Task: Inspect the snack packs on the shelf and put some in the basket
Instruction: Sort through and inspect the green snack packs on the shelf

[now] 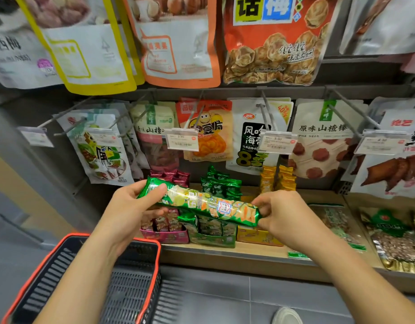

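Note:
A long green snack pack [202, 202] is held level in front of the shelf, one end in each hand. My left hand [129, 206] grips its left end and my right hand [279, 213] pinches its right end. Below my left forearm hangs a black basket with a red rim [122, 284]; nothing shows inside it. On the wooden shelf [237, 251] behind the pack stand a pink box [165, 230], a green box [213, 232] and a yellow box [258, 237], each holding small packs.
Snack bags hang on metal hooks [267, 113] above the shelf, with price tags [183, 139] at the hook tips. Large pouches [272, 40] hang in the top row. Flat bags [393, 239] lie at the shelf's right. A shoe [287, 315] shows on the grey tiled floor.

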{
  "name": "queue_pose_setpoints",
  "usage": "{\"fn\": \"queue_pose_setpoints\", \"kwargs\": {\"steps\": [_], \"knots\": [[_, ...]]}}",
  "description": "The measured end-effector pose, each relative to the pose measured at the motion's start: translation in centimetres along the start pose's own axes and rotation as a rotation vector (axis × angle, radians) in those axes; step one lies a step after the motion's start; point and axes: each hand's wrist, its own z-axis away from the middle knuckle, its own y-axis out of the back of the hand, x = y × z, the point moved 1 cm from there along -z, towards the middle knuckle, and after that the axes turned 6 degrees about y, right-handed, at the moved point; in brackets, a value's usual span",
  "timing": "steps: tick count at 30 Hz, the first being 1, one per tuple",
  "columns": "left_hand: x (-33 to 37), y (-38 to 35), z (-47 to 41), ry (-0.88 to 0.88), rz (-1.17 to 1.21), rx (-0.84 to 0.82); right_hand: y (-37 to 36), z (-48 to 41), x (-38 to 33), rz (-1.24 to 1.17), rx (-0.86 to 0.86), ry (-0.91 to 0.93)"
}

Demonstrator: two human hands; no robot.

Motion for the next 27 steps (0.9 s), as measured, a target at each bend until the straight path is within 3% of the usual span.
{"fn": "queue_pose_setpoints", "kwargs": {"steps": [4,11,15,19,24,27], "knots": [[0.8,0.9,1.3,-0.091,-0.079,-0.047,-0.1,-1.0,-1.1,0.092,-0.045,0.01],[2.0,2.2,3.1,-0.452,-0.451,0.303,0.1,-5.0,-1.3,0.325,-0.155,0.024],[1.5,1.4,3.4,-0.611,-0.521,0.407,-2.0,-7.6,0.9,0.216,-0.205,0.048],[0.2,-0.1,2.2,-0.672,-0.552,0.346,-5.8,-8.7,2.4,0.186,-0.274,0.086],[-0.4,-3.3,-0.2,-0.824,-0.823,0.168,-7.9,-9.4,4.1,0.195,-0.379,0.034],[-0.2,-5.3,-1.8,-0.81,-0.984,0.048,-8.1,-9.3,4.6,0.157,-0.402,0.022]]}}
